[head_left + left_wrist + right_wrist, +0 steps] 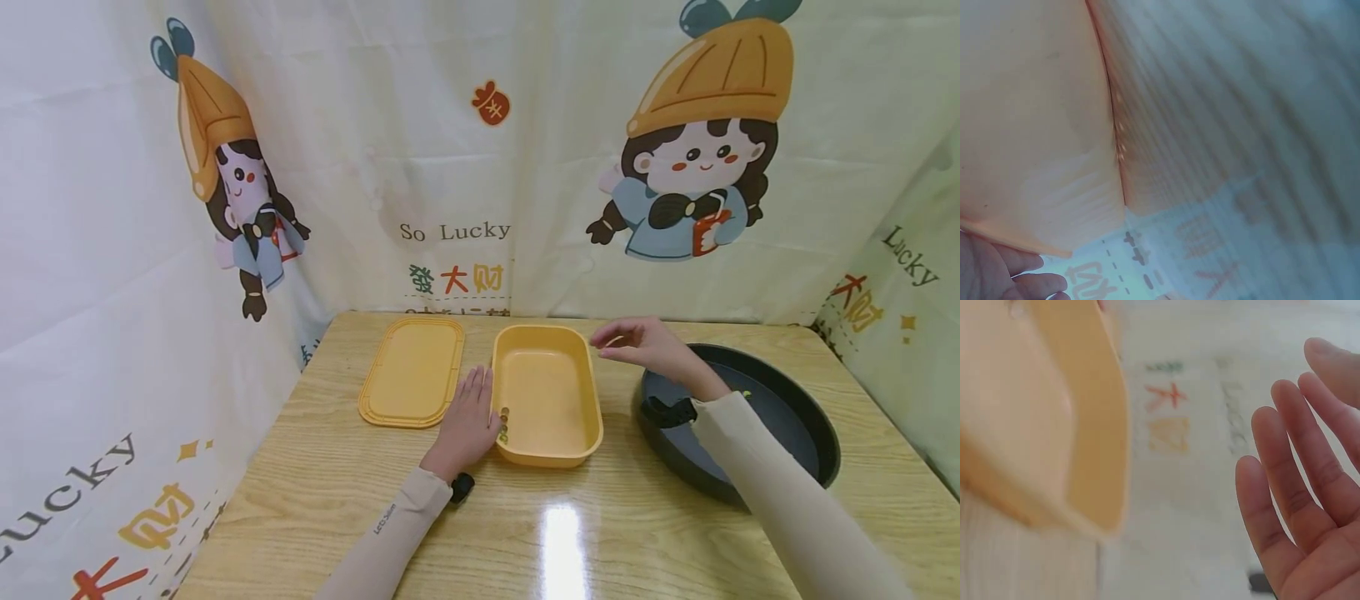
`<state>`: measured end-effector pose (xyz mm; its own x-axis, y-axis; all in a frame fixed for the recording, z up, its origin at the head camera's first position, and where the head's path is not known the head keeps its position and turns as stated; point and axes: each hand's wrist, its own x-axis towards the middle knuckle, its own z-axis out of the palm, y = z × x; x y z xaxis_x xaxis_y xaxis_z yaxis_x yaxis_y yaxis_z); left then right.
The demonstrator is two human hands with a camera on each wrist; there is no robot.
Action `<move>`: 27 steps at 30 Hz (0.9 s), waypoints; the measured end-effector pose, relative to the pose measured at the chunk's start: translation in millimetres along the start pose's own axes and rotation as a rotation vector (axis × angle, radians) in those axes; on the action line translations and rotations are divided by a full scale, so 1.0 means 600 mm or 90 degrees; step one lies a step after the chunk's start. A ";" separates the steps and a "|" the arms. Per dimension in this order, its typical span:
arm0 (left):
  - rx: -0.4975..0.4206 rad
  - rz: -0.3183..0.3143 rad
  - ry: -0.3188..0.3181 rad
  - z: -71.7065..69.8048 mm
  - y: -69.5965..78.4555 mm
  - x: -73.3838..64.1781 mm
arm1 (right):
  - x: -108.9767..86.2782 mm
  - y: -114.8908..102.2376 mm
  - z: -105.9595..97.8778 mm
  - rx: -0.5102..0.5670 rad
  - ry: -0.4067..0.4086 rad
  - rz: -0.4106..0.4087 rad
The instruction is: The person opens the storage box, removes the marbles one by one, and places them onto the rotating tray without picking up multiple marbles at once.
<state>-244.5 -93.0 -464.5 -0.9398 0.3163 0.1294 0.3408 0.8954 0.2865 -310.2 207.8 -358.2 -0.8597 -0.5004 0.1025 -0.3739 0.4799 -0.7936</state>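
A yellow rectangular container [543,400] stands on the wooden table. My left hand [467,421] lies along its left side with straight fingers, the thumb by the rim. Several small greenish-brown round pieces [503,423] show along the container's left inner side; their kind is too small to tell. Above the table near the container's far right corner is my right hand [637,343], apart from it. In the right wrist view the fingers [1300,506] are spread and bent only slightly, holding nothing. The container wall [1100,425] appears beside them.
A flat yellow lid [415,372] lies left of the container. On the right sits a large dark round pan [787,417], with a small yellow-green bit [746,393] in it, partly behind my right forearm. A printed curtain [450,167] hangs behind the table.
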 end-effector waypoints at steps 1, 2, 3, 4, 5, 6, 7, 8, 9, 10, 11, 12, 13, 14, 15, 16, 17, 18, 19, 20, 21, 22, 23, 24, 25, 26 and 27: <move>0.002 -0.001 -0.001 0.001 -0.001 0.001 | 0.013 -0.004 0.011 0.001 -0.018 -0.006; 0.005 -0.002 -0.001 0.002 -0.001 0.001 | 0.026 -0.006 0.022 0.001 -0.037 -0.014; 0.008 -0.001 0.000 0.002 -0.002 0.002 | 0.038 -0.008 0.033 0.004 -0.057 -0.015; 0.010 -0.001 0.001 0.003 -0.002 0.002 | 0.049 -0.009 0.043 0.009 -0.075 -0.021; 0.012 0.000 0.002 0.003 -0.003 0.002 | 0.059 -0.009 0.053 0.015 -0.094 -0.027; 0.016 -0.001 0.002 0.003 -0.003 0.002 | 0.069 -0.008 0.063 0.019 -0.111 -0.031; 0.018 0.000 0.003 0.003 -0.003 0.003 | 0.078 -0.009 0.073 0.023 -0.128 -0.028; 0.019 0.000 0.004 0.003 -0.003 0.003 | 0.087 -0.008 0.082 0.029 -0.144 -0.026; 0.019 -0.001 0.005 0.003 -0.003 0.003 | 0.094 -0.008 0.091 0.033 -0.158 -0.029; 0.021 -0.003 0.004 0.003 -0.003 0.004 | 0.101 -0.007 0.100 0.034 -0.170 -0.037; 0.022 -0.005 0.003 0.003 -0.003 0.004 | 0.108 -0.005 0.109 0.032 -0.182 -0.039; 0.022 -0.006 0.002 0.003 -0.003 0.004 | 0.114 -0.004 0.117 0.031 -0.193 -0.039; 0.021 -0.005 0.003 0.003 -0.003 0.005 | 0.121 -0.003 0.126 0.029 -0.203 -0.038; 0.020 -0.005 0.002 0.003 -0.003 0.005 | 0.127 0.000 0.134 0.026 -0.213 -0.042; 0.019 -0.005 0.001 0.004 -0.003 0.005 | 0.132 0.003 0.142 0.025 -0.223 -0.046; 0.019 -0.006 -0.001 0.004 -0.003 0.005 | 0.138 0.006 0.149 0.022 -0.232 -0.045; 0.017 -0.005 -0.002 0.004 -0.003 0.005 | 0.142 0.009 0.156 0.018 -0.243 -0.049; 0.015 -0.004 -0.002 0.004 -0.003 0.005 | 0.147 0.012 0.162 0.013 -0.253 -0.051; 0.013 -0.003 -0.001 0.004 -0.003 0.006 | 0.150 0.015 0.168 0.007 -0.262 -0.053; 0.012 -0.002 -0.001 0.004 -0.003 0.006 | 0.153 0.017 0.173 0.007 -0.271 -0.055; 0.010 -0.002 -0.001 0.004 -0.003 0.006 | 0.156 0.020 0.178 0.004 -0.280 -0.055; 0.010 0.000 -0.001 0.004 -0.003 0.006 | 0.158 0.022 0.182 0.002 -0.288 -0.059; 0.010 0.001 0.001 0.004 -0.003 0.006 | 0.159 0.025 0.186 0.002 -0.296 -0.060; 0.009 0.003 0.003 0.004 -0.003 0.006 | 0.161 0.027 0.190 0.002 -0.303 -0.057; 0.009 0.004 0.004 0.004 -0.004 0.006 | 0.162 0.030 0.194 0.003 -0.309 -0.058; 0.011 0.004 0.004 0.004 -0.004 0.006 | 0.163 0.032 0.198 0.010 -0.314 -0.058; 0.013 0.004 0.004 0.004 -0.004 0.006 | 0.164 0.035 0.201 0.014 -0.320 -0.057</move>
<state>-248.5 -93.3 -467.0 -0.9377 0.3193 0.1370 0.3454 0.8998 0.2667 -360.5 81.6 -437.2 -0.5493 -0.8261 -0.1262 -0.4258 0.4066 -0.8083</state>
